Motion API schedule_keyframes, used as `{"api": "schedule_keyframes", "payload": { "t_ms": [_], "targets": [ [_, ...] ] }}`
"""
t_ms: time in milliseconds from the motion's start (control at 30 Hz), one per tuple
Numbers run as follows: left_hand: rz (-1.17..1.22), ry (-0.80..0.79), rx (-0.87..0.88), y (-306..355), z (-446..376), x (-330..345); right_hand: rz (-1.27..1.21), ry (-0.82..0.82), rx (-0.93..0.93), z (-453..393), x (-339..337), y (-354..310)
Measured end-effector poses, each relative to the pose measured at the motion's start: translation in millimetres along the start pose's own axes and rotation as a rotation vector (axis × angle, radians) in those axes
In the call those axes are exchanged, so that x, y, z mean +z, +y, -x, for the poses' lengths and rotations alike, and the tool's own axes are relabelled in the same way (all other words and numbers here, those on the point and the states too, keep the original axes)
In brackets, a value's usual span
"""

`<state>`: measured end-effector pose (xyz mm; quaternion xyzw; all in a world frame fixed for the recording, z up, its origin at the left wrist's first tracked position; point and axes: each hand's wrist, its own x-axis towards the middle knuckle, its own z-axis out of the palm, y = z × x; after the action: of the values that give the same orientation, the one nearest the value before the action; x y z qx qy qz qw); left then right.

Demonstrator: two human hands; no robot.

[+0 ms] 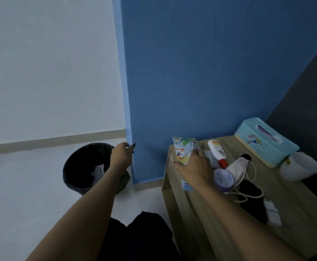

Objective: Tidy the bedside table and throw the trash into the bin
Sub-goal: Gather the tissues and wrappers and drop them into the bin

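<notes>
Gripping the printed packet (185,153) at frame centre-right over the bedside table (201,213), my right hand (195,170) risks snagging the charger cable (248,178) when lifting binward (82,166), left hand (122,155) loosely curled, empty.

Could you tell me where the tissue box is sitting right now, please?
In the head view, the light blue tissue box sits at the far right corner of the bedside table, against the blue wall, just beyond the white cup.
</notes>
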<state>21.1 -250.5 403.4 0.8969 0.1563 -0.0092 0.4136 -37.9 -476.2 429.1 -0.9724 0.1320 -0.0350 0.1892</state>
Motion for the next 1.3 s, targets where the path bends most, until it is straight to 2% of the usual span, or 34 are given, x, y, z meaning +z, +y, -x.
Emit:
{"api": "schedule_keyframes", "payload": {
  "t_ms": [100,200,400,500,1000,1300],
  "targets": [
    [-0.043,0.060,-0.003,-22,5,-30,-0.045,-0.068,-0.044,15,10,-25],
    [-0.001,0.093,-0.028,-51,3,-56,-0.085,-0.206,-0.070,31,28,-51],
    [-0.023,0.210,-0.114,-106,-2,-104,-0.109,-0.408,-0.193,44,78,-106],
    [-0.038,0.244,-0.187,-142,-14,-114,-0.142,-0.507,-0.190,37,107,-134],
    [-0.009,0.289,-0.481,-293,-137,-54,-0.326,-0.915,-0.044,-75,307,-230],
    [-0.015,0.348,-0.510,-331,-186,-37,-0.333,-1.016,0.024,-98,384,-249]
  ]
}}
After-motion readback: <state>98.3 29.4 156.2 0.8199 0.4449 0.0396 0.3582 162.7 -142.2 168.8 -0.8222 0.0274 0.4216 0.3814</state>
